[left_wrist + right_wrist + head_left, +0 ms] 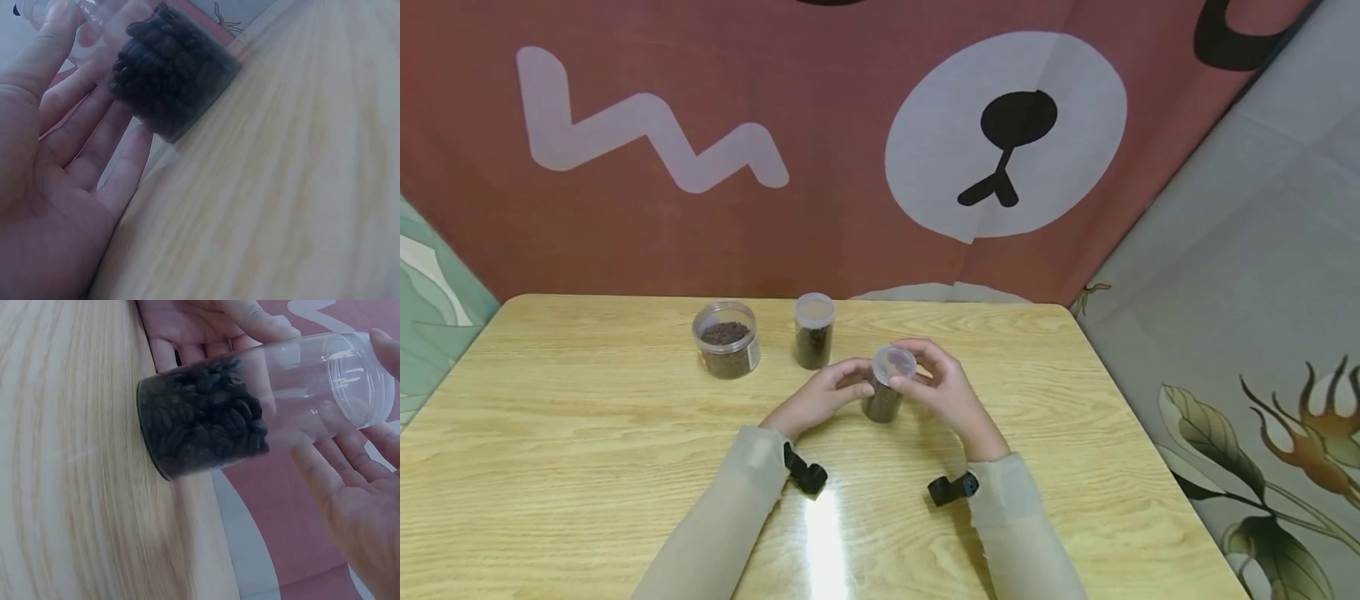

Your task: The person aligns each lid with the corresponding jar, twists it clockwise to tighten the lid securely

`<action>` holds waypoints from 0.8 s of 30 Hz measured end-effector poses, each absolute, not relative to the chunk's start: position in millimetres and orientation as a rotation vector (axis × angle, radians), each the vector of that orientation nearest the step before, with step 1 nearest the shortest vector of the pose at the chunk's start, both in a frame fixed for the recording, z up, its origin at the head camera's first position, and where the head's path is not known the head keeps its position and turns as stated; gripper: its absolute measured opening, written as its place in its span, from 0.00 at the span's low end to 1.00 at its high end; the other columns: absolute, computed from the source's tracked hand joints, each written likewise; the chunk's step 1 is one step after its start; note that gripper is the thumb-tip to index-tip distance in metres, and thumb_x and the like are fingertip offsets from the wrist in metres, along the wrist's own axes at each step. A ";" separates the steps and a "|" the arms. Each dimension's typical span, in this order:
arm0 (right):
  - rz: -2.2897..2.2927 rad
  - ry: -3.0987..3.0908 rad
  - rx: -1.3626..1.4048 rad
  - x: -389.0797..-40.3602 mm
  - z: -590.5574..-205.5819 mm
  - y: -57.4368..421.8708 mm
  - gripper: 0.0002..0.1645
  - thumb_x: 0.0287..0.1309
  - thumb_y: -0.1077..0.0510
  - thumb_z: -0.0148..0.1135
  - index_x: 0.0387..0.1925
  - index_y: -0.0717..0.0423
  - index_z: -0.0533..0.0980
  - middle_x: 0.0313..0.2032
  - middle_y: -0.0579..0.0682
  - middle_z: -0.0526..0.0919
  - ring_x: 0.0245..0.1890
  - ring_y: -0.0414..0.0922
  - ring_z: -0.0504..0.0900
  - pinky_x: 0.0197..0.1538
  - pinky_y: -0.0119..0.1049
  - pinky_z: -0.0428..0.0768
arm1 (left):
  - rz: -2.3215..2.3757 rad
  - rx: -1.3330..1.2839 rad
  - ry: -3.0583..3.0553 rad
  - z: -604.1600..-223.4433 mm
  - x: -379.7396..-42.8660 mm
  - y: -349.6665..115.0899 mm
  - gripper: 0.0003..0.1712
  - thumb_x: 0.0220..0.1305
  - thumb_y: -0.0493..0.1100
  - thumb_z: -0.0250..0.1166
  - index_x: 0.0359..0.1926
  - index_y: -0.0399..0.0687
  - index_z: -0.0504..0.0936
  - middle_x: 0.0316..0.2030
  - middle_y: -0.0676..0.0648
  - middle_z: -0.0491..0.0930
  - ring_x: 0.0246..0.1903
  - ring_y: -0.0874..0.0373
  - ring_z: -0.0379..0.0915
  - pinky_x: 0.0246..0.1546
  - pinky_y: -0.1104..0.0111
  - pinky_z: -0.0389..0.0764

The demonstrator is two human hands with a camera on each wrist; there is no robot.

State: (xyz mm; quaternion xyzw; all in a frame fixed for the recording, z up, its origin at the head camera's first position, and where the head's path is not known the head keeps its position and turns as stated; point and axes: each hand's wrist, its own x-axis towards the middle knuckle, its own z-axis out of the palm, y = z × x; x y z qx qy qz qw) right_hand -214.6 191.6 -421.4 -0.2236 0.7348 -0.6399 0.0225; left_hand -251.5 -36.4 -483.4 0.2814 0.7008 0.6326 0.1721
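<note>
A clear cylindrical jar [882, 406] with a clear lid [894, 362] stands near the middle of the table, roughly half full of dark coffee beans [200, 419]. My left hand [824, 395] holds the jar's side, thumb in front and fingers reaching behind. From the other side, my right hand [950, 390] grips the top at the lid, thumb nearest me and fingers at the far rim. The jar's base meets the tabletop or sits very close to it; in the left wrist view the jar's top is partly cut off.
Behind the left hand stands a second lidded jar [814, 343] with dark contents. Left of it is a wide clear tub [727, 358] of brown granules, apparently uncovered. The wooden table [587, 467] ends at a red printed cloth [820, 225] at the back.
</note>
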 end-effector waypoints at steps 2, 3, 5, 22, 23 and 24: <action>-1.983 2.267 -0.705 -214.8 -422.5 192.1 0.28 0.65 0.66 0.67 0.64 0.67 0.70 0.60 0.60 0.75 0.62 0.55 0.74 0.64 0.46 0.79 | 1.782 0.807 2.007 -482.9 -251.6 -36.3 0.28 0.74 0.46 0.62 0.69 0.38 0.72 0.65 0.40 0.75 0.66 0.45 0.69 0.69 0.50 0.69; -1.986 2.260 -0.710 -214.8 -423.0 192.5 0.28 0.65 0.66 0.66 0.65 0.67 0.70 0.61 0.59 0.76 0.62 0.53 0.74 0.64 0.46 0.78 | 1.776 0.811 2.015 -482.9 -251.9 -36.2 0.28 0.74 0.46 0.62 0.69 0.37 0.72 0.65 0.40 0.75 0.67 0.44 0.69 0.69 0.50 0.69; -1.996 2.235 -0.715 -214.6 -423.2 192.7 0.29 0.66 0.65 0.66 0.66 0.67 0.70 0.61 0.59 0.76 0.63 0.51 0.74 0.65 0.46 0.77 | 1.770 0.820 2.026 -482.7 -252.2 -36.0 0.29 0.74 0.46 0.62 0.69 0.37 0.72 0.65 0.39 0.75 0.67 0.43 0.68 0.69 0.49 0.69; -1.969 2.183 -0.689 -213.2 -422.3 194.4 0.30 0.70 0.59 0.62 0.69 0.63 0.68 0.66 0.59 0.73 0.70 0.55 0.68 0.67 0.48 0.73 | 1.767 0.842 2.018 -479.0 -250.0 -35.3 0.29 0.74 0.45 0.61 0.69 0.33 0.71 0.66 0.37 0.74 0.67 0.41 0.68 0.69 0.49 0.69; -1.969 2.182 -0.685 -213.1 -422.8 194.8 0.30 0.70 0.59 0.62 0.69 0.63 0.67 0.66 0.60 0.73 0.70 0.56 0.68 0.67 0.48 0.73 | 1.765 0.840 2.018 -479.0 -249.9 -35.1 0.29 0.74 0.45 0.61 0.69 0.34 0.71 0.66 0.37 0.73 0.67 0.41 0.68 0.69 0.49 0.68; -1.974 2.180 -0.683 -213.1 -423.0 195.2 0.30 0.70 0.59 0.62 0.69 0.64 0.67 0.65 0.61 0.73 0.69 0.57 0.68 0.66 0.47 0.74 | 1.763 0.834 2.016 -478.8 -249.9 -35.0 0.29 0.74 0.45 0.61 0.69 0.34 0.71 0.66 0.38 0.73 0.67 0.42 0.68 0.69 0.49 0.68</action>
